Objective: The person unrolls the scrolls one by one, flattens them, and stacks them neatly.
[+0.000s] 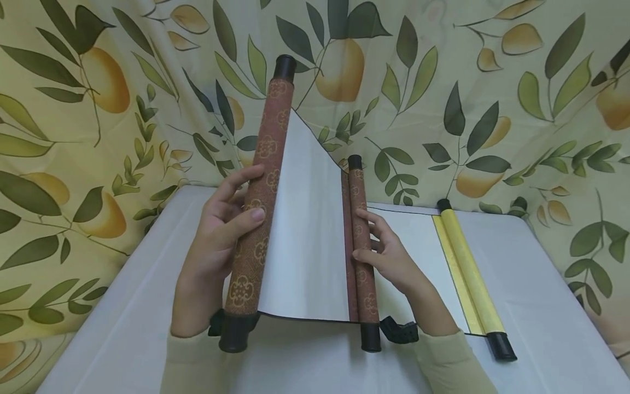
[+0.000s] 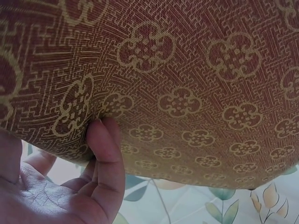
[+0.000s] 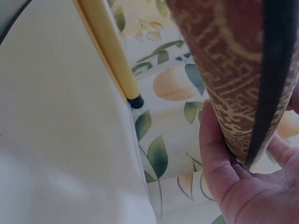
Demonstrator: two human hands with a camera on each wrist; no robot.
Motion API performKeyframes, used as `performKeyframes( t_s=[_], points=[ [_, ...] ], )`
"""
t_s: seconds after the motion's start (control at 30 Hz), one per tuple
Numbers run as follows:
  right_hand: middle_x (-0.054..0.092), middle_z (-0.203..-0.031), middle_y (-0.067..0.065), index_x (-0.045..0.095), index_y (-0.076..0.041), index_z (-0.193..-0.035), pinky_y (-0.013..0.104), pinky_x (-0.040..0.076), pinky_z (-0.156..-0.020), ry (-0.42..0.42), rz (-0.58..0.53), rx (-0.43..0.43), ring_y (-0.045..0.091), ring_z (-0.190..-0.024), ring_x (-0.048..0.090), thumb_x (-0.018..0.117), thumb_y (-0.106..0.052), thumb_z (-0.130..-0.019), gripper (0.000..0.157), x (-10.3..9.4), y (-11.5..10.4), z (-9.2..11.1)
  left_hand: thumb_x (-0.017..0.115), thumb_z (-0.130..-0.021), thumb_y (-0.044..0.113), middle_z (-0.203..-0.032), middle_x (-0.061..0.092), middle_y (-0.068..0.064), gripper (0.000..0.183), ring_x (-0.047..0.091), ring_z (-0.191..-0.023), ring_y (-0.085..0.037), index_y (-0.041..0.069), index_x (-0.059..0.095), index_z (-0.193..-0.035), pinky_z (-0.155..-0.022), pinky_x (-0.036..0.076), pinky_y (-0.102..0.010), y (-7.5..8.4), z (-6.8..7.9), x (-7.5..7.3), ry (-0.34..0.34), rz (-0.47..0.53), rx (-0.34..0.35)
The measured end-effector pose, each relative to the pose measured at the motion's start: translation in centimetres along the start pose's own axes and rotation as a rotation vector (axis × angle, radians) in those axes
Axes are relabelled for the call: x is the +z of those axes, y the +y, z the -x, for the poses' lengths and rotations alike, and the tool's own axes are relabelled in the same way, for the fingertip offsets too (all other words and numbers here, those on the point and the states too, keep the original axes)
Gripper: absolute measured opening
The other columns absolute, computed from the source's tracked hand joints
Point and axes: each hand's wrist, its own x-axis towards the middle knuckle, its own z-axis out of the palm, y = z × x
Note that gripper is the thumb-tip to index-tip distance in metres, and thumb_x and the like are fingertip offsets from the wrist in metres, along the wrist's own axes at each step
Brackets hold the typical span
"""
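Observation:
A hanging scroll with reddish-brown patterned brocade is held up over the table, partly unrolled, its white sheet (image 1: 310,235) stretched between two rolls. My left hand (image 1: 204,246) grips the thicker left roll (image 1: 272,137), thumb in front and fingers behind. With thumb and fingers, my right hand (image 1: 394,257) holds the thinner right roll (image 1: 358,191) about midway. Black knobs cap the roll ends. The left wrist view shows the brocade back (image 2: 187,102) with fingers against it; in the right wrist view the hand (image 3: 252,191) wraps the lower brocade edge (image 3: 238,116).
To the right, a second scroll with a yellow roll (image 1: 465,262) and black end knobs lies on the white-covered table (image 1: 138,306). Its white sheet (image 1: 418,246) runs behind my right hand. A cloth printed with fruit and leaves (image 1: 433,65) hangs behind and around the table.

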Motion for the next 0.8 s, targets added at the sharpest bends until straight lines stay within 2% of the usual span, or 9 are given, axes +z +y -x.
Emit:
performKeyframes(
  t_s=[0.27, 0.43, 0.6, 0.8],
  points=[
    [0.025, -0.160, 0.015, 0.026, -0.020, -0.156, 0.057, 0.050, -0.094, -0.007, 0.016, 0.011, 0.051, -0.137, 0.037, 0.066, -0.004, -0.091, 0.079, 0.0, 0.0, -0.2, 0.051, -0.090, -0.002, -0.122, 0.052, -0.019, 0.059, 0.065, -0.098, -0.023, 0.014, 0.046, -0.146, -0.074, 0.059, -0.033, 0.2, 0.1, 0.3, -0.012, -0.015, 0.017],
    [0.024, -0.160, 0.012, 0.027, -0.023, -0.156, 0.060, 0.047, -0.096, 0.005, 0.013, 0.025, 0.049, -0.138, 0.037, 0.060, 0.000, -0.090, 0.078, -0.4, -0.4, 0.0, 0.051, -0.090, -0.003, -0.121, 0.053, -0.018, 0.059, 0.065, -0.098, -0.023, 0.015, 0.047, -0.146, -0.073, 0.059, -0.033, 0.6, 0.1, 0.6, -0.006, -0.030, 0.036],
    [0.026, -0.158, 0.015, 0.026, -0.026, -0.156, 0.058, 0.046, -0.098, 0.008, 0.002, 0.053, 0.046, -0.137, 0.040, 0.054, 0.005, -0.088, 0.080, -1.1, 0.0, 1.0, 0.051, -0.089, -0.004, -0.122, 0.053, -0.019, 0.058, 0.066, -0.096, -0.023, 0.015, 0.048, -0.144, -0.073, 0.059, -0.034, 0.6, 0.2, 0.9, -0.010, -0.012, 0.015],
    [0.027, -0.157, 0.017, 0.027, -0.027, -0.156, 0.055, 0.051, -0.092, 0.030, 0.038, 0.059, 0.047, -0.136, 0.042, 0.055, 0.004, -0.087, 0.080, -2.6, 0.3, 2.1, 0.052, -0.090, -0.004, -0.126, 0.051, -0.022, 0.057, 0.065, -0.097, -0.023, 0.016, 0.049, -0.143, -0.074, 0.059, -0.034, 0.0, 0.1, 1.1, -0.056, -0.030, 0.003]
  ],
)
